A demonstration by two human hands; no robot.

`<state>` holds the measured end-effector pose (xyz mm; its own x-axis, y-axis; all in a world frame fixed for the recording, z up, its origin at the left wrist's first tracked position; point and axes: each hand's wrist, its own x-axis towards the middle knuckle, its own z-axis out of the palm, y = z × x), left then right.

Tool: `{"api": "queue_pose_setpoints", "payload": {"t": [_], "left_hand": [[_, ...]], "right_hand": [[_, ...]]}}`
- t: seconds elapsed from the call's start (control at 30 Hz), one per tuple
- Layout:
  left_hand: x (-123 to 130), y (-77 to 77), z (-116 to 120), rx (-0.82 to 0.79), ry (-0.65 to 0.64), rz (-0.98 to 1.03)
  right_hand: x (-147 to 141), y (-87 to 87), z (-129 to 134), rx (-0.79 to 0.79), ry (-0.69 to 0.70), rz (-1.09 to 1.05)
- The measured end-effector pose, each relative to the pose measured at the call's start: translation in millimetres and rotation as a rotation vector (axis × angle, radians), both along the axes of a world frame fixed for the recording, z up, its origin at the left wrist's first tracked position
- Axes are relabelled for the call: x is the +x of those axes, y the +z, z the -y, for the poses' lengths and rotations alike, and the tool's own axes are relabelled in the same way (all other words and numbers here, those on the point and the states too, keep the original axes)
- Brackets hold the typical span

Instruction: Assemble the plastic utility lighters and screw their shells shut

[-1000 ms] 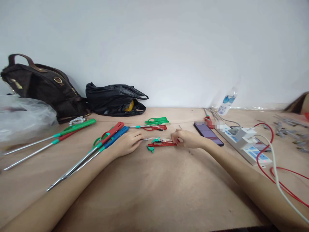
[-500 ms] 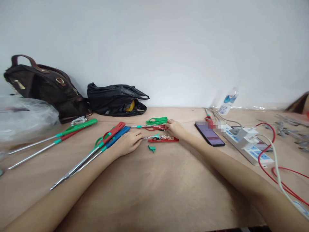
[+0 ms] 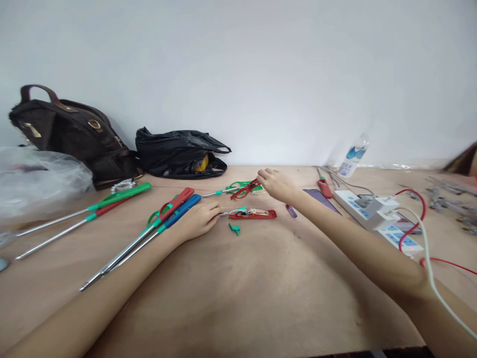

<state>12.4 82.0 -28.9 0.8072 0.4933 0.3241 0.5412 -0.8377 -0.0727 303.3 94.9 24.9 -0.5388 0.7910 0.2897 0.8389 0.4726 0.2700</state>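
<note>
An opened red long-neck lighter (image 3: pixel 269 214) lies on the table with pale inner parts and thin wires showing. My left hand (image 3: pixel 199 220) rests on the table at its left end, fingers closed on its metal tube, which is mostly hidden. My right hand (image 3: pixel 276 184) is closed on the right end of another red lighter handle (image 3: pixel 244 191), tilted over a green lighter handle (image 3: pixel 255 186). That red handle's metal tube (image 3: pixel 213 194) points left. A small green trigger (image 3: pixel 234 228) lies in front. Right of the opened lighter is a small purple piece (image 3: pixel 291 211).
Assembled long-neck lighters, including a blue one (image 3: pixel 182 212), lie at left. Behind are a dark bag (image 3: pixel 70 134) and a black plastic bag (image 3: pixel 171 154). At right are a phone (image 3: pixel 322 200), a power strip (image 3: pixel 348 205) with cables, a small red lighter (image 3: pixel 324 188) and a bottle (image 3: pixel 353 155).
My right hand has moved back and slightly right, raising and tilting the right end of the rear red handle. The purple piece now shows on the table. My left hand has stayed put.
</note>
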Motion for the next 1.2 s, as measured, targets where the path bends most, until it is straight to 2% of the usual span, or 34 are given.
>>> {"api": "queue_pose_setpoints", "payload": {"t": [0.2, 0.3, 0.4, 0.5, 0.57, 0.73, 0.83, 0.9, 1.0, 1.1, 1.2], "left_hand": [[0, 0.5, 1, -0.015, 0.0, 0.013], [0, 0.4, 1, -0.023, -0.003, 0.018], [0, 0.5, 1, -0.021, -0.01, 0.02], [1, -0.1, 1, -0.027, -0.014, 0.049], [1, -1.3, 0, -0.047, -0.027, 0.076], [0, -4.6, -3, -0.094, -0.034, 0.091], [-1, -4.8, -3, -0.087, -0.028, 0.069], [-1, -4.0, -3, -0.086, -0.031, 0.064], [0, -2.5, -1, -0.092, -0.034, 0.073], [0, -1.8, -1, -0.094, -0.028, 0.077], [0, -2.3, -1, -0.086, -0.024, 0.056]], "right_hand": [[14, 15.9, -2, -0.094, -0.07, -0.202], [22, 15.3, -2, -0.149, -0.119, -0.346], [26, 7.9, 8, -0.211, -0.138, -0.466], [27, -4.6, 33, -0.308, -0.064, -0.547], [26, -13.5, 55, -0.418, 0.088, -0.632], [24, -24.9, 105, -0.495, 0.256, -0.432], [24, -23.7, 117, -0.536, 0.306, -0.363], [26, -22.9, 115, -0.519, 0.298, -0.369], [28, -25.5, 99, -0.4, 0.224, -0.398], [26, -33.6, 79, -0.288, 0.14, -0.392], [19, -44.2, 63, -0.237, 0.133, -0.358]]}}
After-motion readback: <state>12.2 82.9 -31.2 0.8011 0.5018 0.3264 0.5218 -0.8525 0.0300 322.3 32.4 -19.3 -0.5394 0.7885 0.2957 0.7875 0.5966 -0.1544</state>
